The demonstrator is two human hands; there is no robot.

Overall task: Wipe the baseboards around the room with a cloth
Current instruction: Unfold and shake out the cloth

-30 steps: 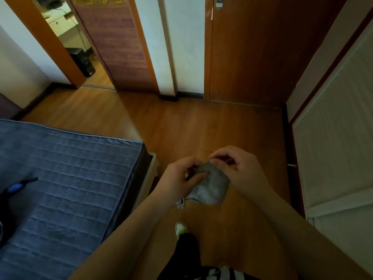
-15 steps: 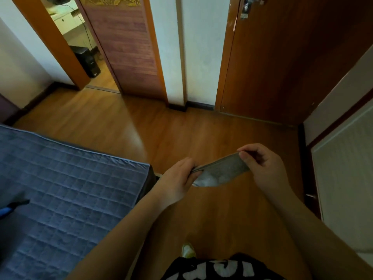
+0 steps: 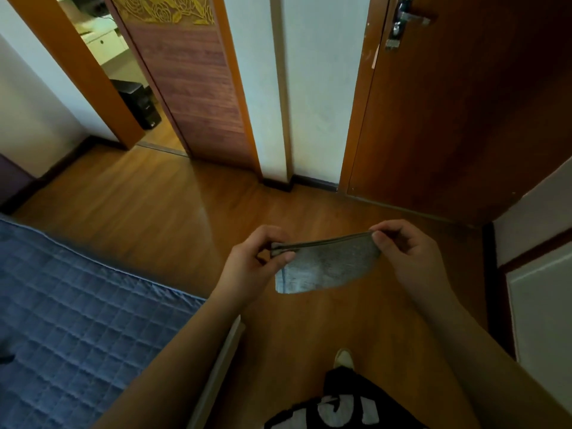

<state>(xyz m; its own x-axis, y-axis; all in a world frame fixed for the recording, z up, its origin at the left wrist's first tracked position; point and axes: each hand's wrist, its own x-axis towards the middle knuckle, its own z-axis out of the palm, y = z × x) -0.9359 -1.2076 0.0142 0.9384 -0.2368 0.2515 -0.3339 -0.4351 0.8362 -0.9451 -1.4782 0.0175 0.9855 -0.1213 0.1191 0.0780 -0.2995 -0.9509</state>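
both hands pinch the grey cloth (image 3: 328,264) taut between them, left hand (image 3: 250,267) at one top corner, right hand (image 3: 408,258) at the other, dark baseboard (image 3: 312,182) well beyond.

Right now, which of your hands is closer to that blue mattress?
Left. My left hand pinches the cloth's left end, just past the mattress's corner. My right hand pinches the far end, beyond the cloth, nearer the closed door.
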